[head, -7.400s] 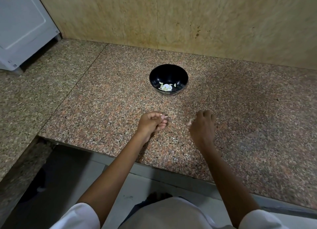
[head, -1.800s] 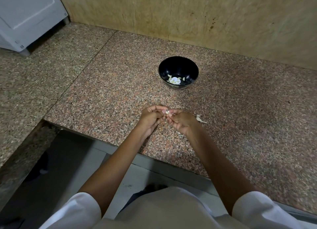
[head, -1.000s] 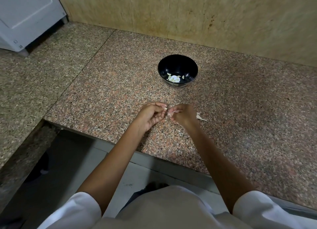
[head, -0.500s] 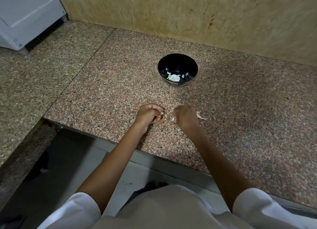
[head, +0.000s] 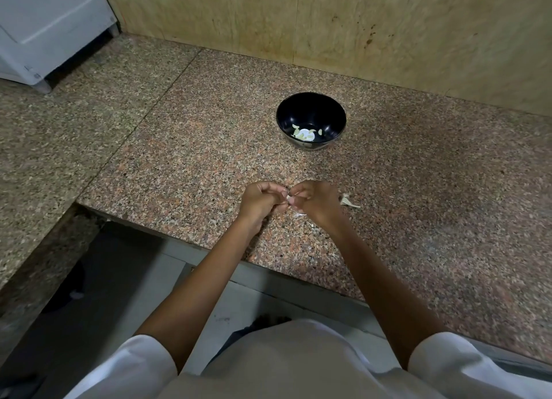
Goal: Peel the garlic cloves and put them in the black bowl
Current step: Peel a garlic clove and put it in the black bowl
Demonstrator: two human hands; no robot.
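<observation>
A black bowl (head: pixel 310 106) stands on the granite counter and holds several pale peeled garlic cloves (head: pixel 304 133) at its bottom. Nearer to me, my left hand (head: pixel 260 200) and my right hand (head: pixel 316 200) meet fingertip to fingertip just above the counter. Both pinch a small garlic clove (head: pixel 289 196), of which only a pale sliver shows between the fingers. More garlic (head: pixel 348 201) lies on the counter just right of my right hand. A scrap of white peel (head: pixel 299 215) lies below the hands.
The speckled granite counter (head: pixel 433 195) runs to a tan wall (head: pixel 358 25) behind the bowl. Its front edge drops to a grey floor (head: pixel 125 279) near my body. A white appliance (head: pixel 44 22) stands at the far left on a lower slab.
My hands were a little apart half a second ago and have come together again on the clove. The bowl has not moved.
</observation>
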